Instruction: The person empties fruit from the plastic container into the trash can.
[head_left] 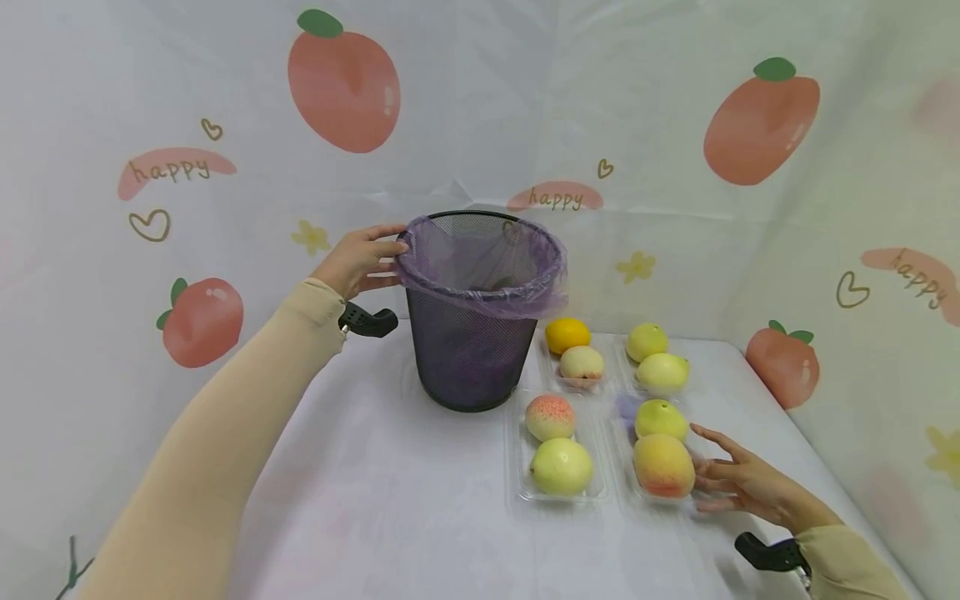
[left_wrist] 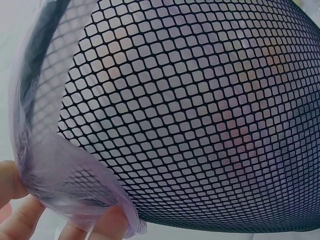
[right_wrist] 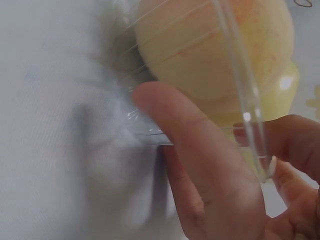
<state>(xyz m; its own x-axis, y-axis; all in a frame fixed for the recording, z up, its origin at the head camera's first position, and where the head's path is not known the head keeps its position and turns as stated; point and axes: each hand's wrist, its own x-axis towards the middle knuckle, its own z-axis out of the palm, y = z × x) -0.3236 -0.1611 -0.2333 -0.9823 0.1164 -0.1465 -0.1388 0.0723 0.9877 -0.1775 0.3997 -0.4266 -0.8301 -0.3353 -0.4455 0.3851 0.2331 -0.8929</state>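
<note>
A black mesh bin (head_left: 468, 350) lined with a thin purple bag (head_left: 480, 271) stands at the back of the white table. My left hand (head_left: 393, 258) rests against the left side of its rim, fingers fairly straight on the bag's folded edge. In the left wrist view the fingertips (left_wrist: 20, 220) touch the bag (left_wrist: 45, 165) under the mesh (left_wrist: 200, 115). My right hand (head_left: 705, 467) lies with spread fingers at the right side of a clear tray (head_left: 626, 492), next to an orange-yellow fruit (head_left: 663, 465). In the right wrist view my thumb (right_wrist: 200, 165) lies against the tray's rim (right_wrist: 245, 100), with the fruit (right_wrist: 210, 50) behind it.
Several clear trays hold fruit in pairs right of the bin: an orange (head_left: 567, 335), a pale peach (head_left: 581, 363), a pink-speckled peach (head_left: 550, 417) and yellow-green fruits (head_left: 561, 467). The white tablecloth (head_left: 390, 500) spreads in front. A printed backdrop (head_left: 675, 167) closes off back and sides.
</note>
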